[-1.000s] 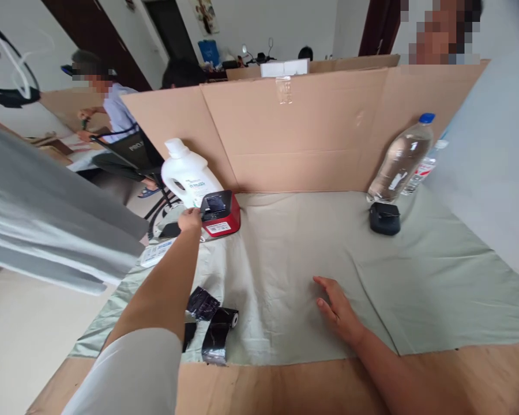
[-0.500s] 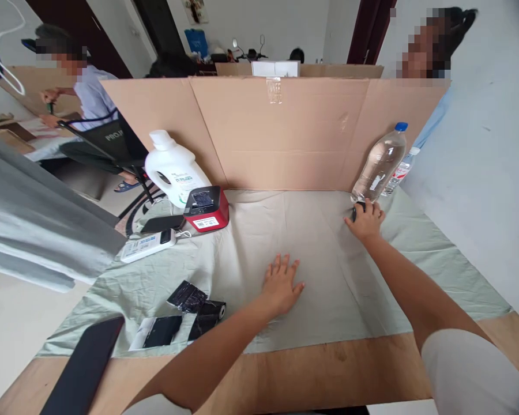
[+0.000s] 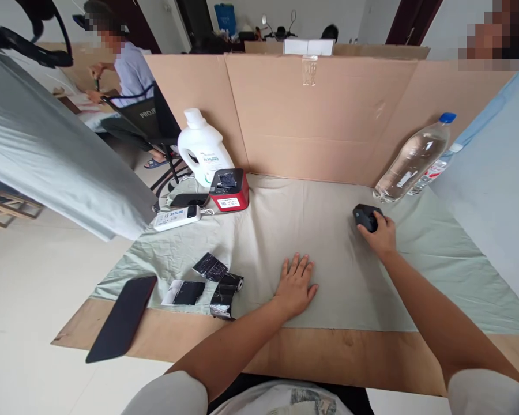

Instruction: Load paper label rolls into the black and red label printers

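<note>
My right hand [image 3: 380, 235] grips a small black device [image 3: 363, 217] on the pale green cloth [image 3: 285, 225], a little in front of a clear water bottle [image 3: 410, 160]. My left hand [image 3: 294, 283] lies flat, palm down, fingers spread, on the cloth near the front middle. A roll of black film [image 3: 225, 295] and two black wrappers [image 3: 210, 266] lie to its left. At the back left stands a red and black label printer [image 3: 229, 190] beside a white detergent jug [image 3: 204, 148].
A cardboard screen [image 3: 320, 115] walls the back of the table. A white power strip [image 3: 176, 217], a phone [image 3: 189, 199] and a long black flat piece [image 3: 121, 317] sit at the left. One person sits at back left, another stands at far right.
My left hand left the printer and came to rest flat on the cloth. My right hand reached to the black device by the bottle and drew it slightly nearer.
</note>
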The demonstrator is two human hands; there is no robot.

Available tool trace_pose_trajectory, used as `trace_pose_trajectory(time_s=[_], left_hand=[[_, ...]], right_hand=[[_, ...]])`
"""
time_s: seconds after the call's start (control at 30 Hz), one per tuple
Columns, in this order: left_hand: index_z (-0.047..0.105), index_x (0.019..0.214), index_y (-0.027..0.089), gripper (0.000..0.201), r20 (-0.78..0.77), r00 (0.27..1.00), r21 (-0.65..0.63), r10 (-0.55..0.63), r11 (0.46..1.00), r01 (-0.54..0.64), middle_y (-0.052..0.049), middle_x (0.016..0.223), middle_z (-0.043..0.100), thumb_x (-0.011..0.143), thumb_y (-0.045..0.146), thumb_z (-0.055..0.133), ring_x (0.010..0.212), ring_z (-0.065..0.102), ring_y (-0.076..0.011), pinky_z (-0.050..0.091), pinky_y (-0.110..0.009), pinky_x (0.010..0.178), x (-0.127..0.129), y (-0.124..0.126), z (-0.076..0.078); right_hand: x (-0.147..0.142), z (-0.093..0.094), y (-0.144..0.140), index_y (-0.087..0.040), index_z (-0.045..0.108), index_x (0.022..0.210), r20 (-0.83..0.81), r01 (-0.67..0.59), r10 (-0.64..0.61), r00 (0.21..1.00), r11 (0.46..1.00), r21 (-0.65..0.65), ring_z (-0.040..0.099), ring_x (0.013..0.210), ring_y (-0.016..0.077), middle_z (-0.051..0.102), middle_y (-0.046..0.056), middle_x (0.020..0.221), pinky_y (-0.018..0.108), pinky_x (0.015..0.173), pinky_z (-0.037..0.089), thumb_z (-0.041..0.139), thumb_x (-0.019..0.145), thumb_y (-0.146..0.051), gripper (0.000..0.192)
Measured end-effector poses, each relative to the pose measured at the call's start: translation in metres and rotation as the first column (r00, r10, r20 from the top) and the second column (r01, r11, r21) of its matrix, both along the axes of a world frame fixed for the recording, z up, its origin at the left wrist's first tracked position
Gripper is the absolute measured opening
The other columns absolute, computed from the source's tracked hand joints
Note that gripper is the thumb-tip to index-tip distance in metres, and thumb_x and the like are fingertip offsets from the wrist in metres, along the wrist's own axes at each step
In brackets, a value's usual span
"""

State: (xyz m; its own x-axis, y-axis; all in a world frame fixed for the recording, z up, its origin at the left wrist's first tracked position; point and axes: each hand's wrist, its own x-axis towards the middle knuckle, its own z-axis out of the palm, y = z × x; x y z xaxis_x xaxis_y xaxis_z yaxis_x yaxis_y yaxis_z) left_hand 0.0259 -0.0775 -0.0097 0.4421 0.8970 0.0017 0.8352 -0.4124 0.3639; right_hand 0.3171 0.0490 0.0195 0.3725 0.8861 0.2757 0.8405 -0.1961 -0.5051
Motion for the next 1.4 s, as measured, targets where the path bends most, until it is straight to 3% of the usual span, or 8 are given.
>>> trace_pose_trajectory(time_s=[0.17,0.37,0.67,0.93,1.07,1.17,1.27,1.4], left_hand=[[0.053,0.128,0.017,0.043,0.323,0.927,-0.044,0.189,0.982,-0.185,-0.011,0.140,0.052,0.087,0.018,0.041,0.136,0.039,-0.0236,0.025,-0.045,0.117,-0.008,0.003,0.010],[0.054,0.125,0.018,0.043,0.506,0.821,-0.070,0.265,0.961,-0.267,-0.012,0.128,0.059,0.084,0.015,0.041,0.123,0.049,-0.0251,0.036,-0.048,0.110,-0.012,0.004,0.012],[0.055,0.125,0.013,0.043,0.540,0.788,-0.159,0.296,0.955,-0.249,-0.014,0.126,0.061,0.085,0.012,0.039,0.119,0.053,-0.0240,0.041,-0.044,0.108,-0.015,0.010,0.007],[0.045,0.141,0.019,0.056,0.645,0.695,-0.271,0.319,0.945,-0.183,-0.009,0.148,0.046,0.085,0.011,0.039,0.135,0.043,-0.0218,0.035,-0.043,0.114,-0.018,0.020,0.008],[0.034,0.150,0.022,0.062,0.663,0.588,-0.495,0.463,0.861,-0.120,-0.011,0.120,0.066,0.089,0.016,0.044,0.092,0.065,-0.0182,0.055,-0.034,0.082,-0.021,0.030,0.016],[0.027,0.153,0.021,0.067,0.623,0.508,-0.688,0.595,0.726,-0.005,-0.006,0.091,0.072,0.089,0.015,0.046,0.052,0.053,-0.0082,0.046,-0.020,0.052,-0.024,0.039,0.022],[0.036,0.149,0.023,0.068,0.602,0.421,-0.777,0.678,0.618,0.115,-0.009,0.115,0.068,0.084,0.009,0.051,0.045,0.046,-0.0022,0.034,-0.016,0.040,-0.026,0.046,0.025],[0.046,0.142,0.028,0.067,0.600,0.337,-0.798,0.725,0.569,0.197,-0.008,0.145,0.048,0.079,0.004,0.052,0.045,0.046,0.0014,0.031,-0.014,0.036,-0.028,0.049,0.025]], right_hand=[[-0.085,-0.005,-0.090,-0.020,0.051,0.134,-0.020,-0.373,0.377,0.926,0.921,0.111,0.047,0.126,0.0334,0.045,0.018,0.135,0.053,0.107,0.040,0.058,0.080,-0.057,0.067],[-0.156,-0.004,-0.153,-0.022,0.048,0.136,-0.026,-0.347,0.356,0.934,0.924,0.158,0.044,0.128,0.0380,0.039,0.020,0.140,0.061,0.100,0.044,0.061,0.081,-0.057,0.067],[-0.159,-0.018,-0.178,-0.021,0.050,0.135,-0.032,-0.421,0.427,0.904,0.900,0.109,0.038,0.135,0.0355,0.031,0.017,0.150,0.060,0.106,0.041,0.050,0.092,-0.048,0.051],[-0.143,-0.018,-0.143,-0.021,0.062,0.086,-0.282,-0.311,0.349,0.894,0.935,0.171,0.053,0.116,0.0293,0.053,0.013,0.113,0.052,0.099,0.048,0.056,0.086,-0.044,0.024],[-0.148,-0.041,-0.136,-0.019,0.045,0.129,-0.343,-0.312,0.380,0.859,0.920,0.238,0.045,0.127,0.0278,0.047,0.016,0.132,0.054,0.107,0.040,0.047,0.088,-0.038,0.045],[-0.153,-0.053,-0.139,-0.018,0.023,0.147,-0.351,-0.354,0.408,0.843,0.912,0.209,0.037,0.137,0.0274,0.038,0.017,0.146,0.056,0.113,0.034,0.040,0.092,-0.037,0.060],[-0.153,-0.056,-0.141,-0.017,0.018,0.150,-0.326,-0.369,0.411,0.851,0.911,0.186,0.034,0.140,0.0294,0.034,0.018,0.150,0.057,0.113,0.032,0.038,0.094,-0.040,0.064],[-0.153,-0.055,-0.141,-0.016,0.017,0.151,-0.267,-0.364,0.404,0.875,0.912,0.189,0.035,0.140,0.0304,0.035,0.019,0.151,0.058,0.113,0.033,0.035,0.094,-0.040,0.065]])
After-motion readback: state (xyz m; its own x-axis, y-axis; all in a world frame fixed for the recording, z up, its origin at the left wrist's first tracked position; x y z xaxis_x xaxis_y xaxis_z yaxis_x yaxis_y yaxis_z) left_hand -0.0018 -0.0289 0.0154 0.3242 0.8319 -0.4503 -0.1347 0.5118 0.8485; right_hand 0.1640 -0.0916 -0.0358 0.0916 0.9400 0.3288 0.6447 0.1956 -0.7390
